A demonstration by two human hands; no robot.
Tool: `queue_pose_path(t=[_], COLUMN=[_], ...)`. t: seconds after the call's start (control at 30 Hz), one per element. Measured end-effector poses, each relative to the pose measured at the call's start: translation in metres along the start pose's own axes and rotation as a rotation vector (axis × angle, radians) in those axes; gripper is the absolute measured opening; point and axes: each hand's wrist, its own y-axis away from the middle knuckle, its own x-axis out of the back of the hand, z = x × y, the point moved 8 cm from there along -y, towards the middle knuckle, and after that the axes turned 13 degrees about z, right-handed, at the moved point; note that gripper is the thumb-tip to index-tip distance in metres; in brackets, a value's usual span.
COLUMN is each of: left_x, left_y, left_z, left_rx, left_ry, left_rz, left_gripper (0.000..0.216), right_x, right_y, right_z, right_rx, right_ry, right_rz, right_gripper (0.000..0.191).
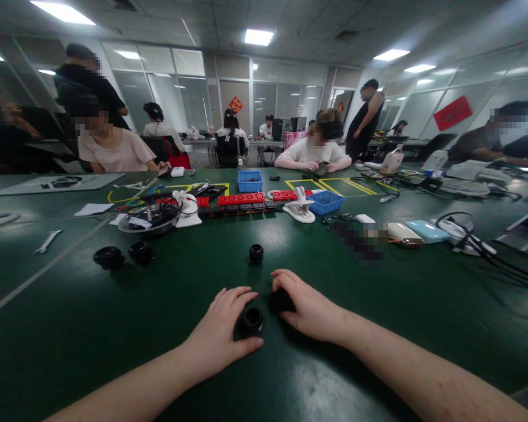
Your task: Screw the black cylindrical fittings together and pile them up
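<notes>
My left hand (222, 328) rests low over the green table, its thumb and fingers spread apart on either side of a black hollow round fitting (251, 321). That fitting stands with its opening facing up and toward me. Just to the right, my right hand (305, 305) is curled round another dark fitting (282, 300), mostly covered by the fingers. Farther out, straight ahead, a smaller black fitting (256, 254) stands on the table. Two more black round fittings, one bigger-looking (108, 257) and one beside it (141, 252), sit to the left.
A wrench (48, 241) lies at the left. Beyond are a metal bowl (148, 227) of cables, white clamp stands (300, 206), red-and-black power strips (241, 200) and blue bins (250, 181). Power banks (426, 231) and cables lie at the right. People sit across the table.
</notes>
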Motion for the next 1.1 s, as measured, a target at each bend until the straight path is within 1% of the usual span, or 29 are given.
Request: queue_pose_path(t=[0.07,0.1,0.13,0.17,0.2,0.23,0.3,0.37,0.4,0.43,0.5,0.53,0.6,0.67,0.7,0.77,0.87,0.97,1.03,1.1], left_x=[0.000,0.000,-0.001,-0.001,-0.001,-0.001,-0.001,-0.001,-0.001,-0.001,0.000,0.001,0.002,0.003,0.004,0.005,0.005,0.002,-0.001,-0.003], left_y=[0.000,0.000,0.000,0.000,0.001,0.001,0.003,0.004,0.004,0.004,0.005,0.005,0.005,0.005,0.005,0.004,0.003,0.001,0.001,0.000], left_z=[0.000,0.000,0.001,0.001,0.001,0.000,0.000,-0.001,-0.001,-0.001,-0.002,-0.002,0.000,0.002,0.003,0.005,0.006,0.004,0.002,0.000], left_rx=[0.002,0.003,0.003,0.005,0.008,0.009,0.003,-0.008,-0.011,-0.012,-0.006,-0.003,-0.003,-0.004,-0.002,0.002,0.003,0.004,0.005,0.009], left_ry=[-0.014,-0.020,-0.021,-0.020,-0.019,-0.018,-0.020,-0.019,-0.015,-0.009,0.003,0.007,0.008,0.004,0.004,0.010,0.018,0.020,0.023,0.027], left_rz=[-0.015,-0.029,-0.044,-0.056,-0.064,-0.067,-0.063,-0.049,-0.043,-0.038,-0.029,-0.027,-0.022,-0.021,-0.024,-0.024,-0.021,-0.034,-0.043,-0.043], left_gripper=[0.063,0.064,0.065,0.066,0.067,0.067,0.069,0.071,0.071,0.072,0.073,0.074,0.076,0.076,0.076,0.075,0.074,0.073,0.076,0.081], right_x=[0.010,0.023,0.042,0.069,0.091,0.110,0.135,0.143,0.142,0.139,0.121,0.107,0.071,0.037,0.026,0.017,0.023,0.026,0.021,0.013], right_y=[-0.005,-0.010,-0.016,-0.019,-0.021,-0.021,-0.017,-0.014,-0.012,-0.012,-0.013,-0.015,-0.020,-0.022,-0.023,-0.023,-0.024,-0.021,-0.017,-0.014], right_z=[0.010,0.020,0.035,0.055,0.073,0.090,0.119,0.133,0.132,0.125,0.097,0.079,0.044,0.021,0.017,0.019,0.030,0.030,0.026,0.025], right_rx=[-0.011,-0.033,-0.103,-0.225,-0.311,-0.380,-0.487,-0.528,-0.519,-0.490,-0.379,-0.305,-0.149,-0.033,-0.009,-0.009,-0.020,0.024,0.042,0.042], right_ry=[0.120,0.190,0.276,0.384,0.448,0.496,0.568,0.583,0.580,0.573,0.546,0.521,0.449,0.374,0.346,0.300,0.241,0.202,0.199,0.208], right_rz=[-0.038,-0.004,0.095,0.272,0.391,0.479,0.585,0.602,0.606,0.611,0.618,0.604,0.513,0.404,0.377,0.350,0.299,0.157,0.053,-0.035], right_gripper=[0.063,0.070,0.068,0.058,0.049,0.047,0.047,0.040,0.037,0.035,0.033,0.033,0.028,0.022,0.021,0.024,0.028,0.025,0.028,0.023])
